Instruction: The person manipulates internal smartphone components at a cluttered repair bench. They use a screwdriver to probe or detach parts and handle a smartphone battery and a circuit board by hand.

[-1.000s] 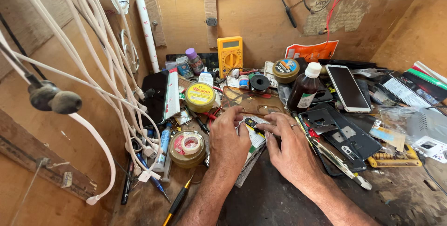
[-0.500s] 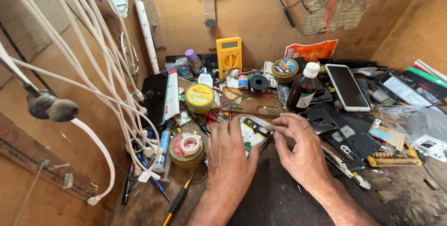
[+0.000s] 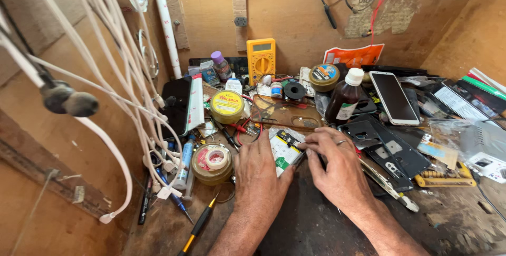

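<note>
Two hands work close together in the middle of a very messy desk (image 3: pixel 316 229). Between them lies an open phone (image 3: pixel 284 150) with its back off, showing a white and green inside. It sits near the person, just right of a round roll of tape (image 3: pixel 212 162). The phone's long side runs from near left up to far right, a bit tilted. The left hand (image 3: pixel 259 167) lies flat on the desk with its fingers bent, and its thumb side touches the left edge of the phone, as if keeping it from sliding. The right hand (image 3: pixel 337 166) comes in from the right, and its fingers are pinched narrow on the far right corner of the phone. I cannot tell if there is a tiny part or tool in that pinch, because the fingers hide it. Both hands touch the phone, so neither one has to reach; the right hand is the one on the top end, and the left hand is along the side. Farther back stands a brown bottle (image 3: pixel 345 98) with a white cap, and a yellow meter (image 3: pixel 261 60) leans on the wooden wall. A yellow tin (image 3: pixel 226 105) sits left of the middle, and a white phone (image 3: pixel 394 98) lies screen up on the far right. Many white cables (image 3: pixel 121 92) hang down on the left side. A screwdriver (image 3: pixel 199 225) with a yellow and black handle lies near the left arm.
</note>
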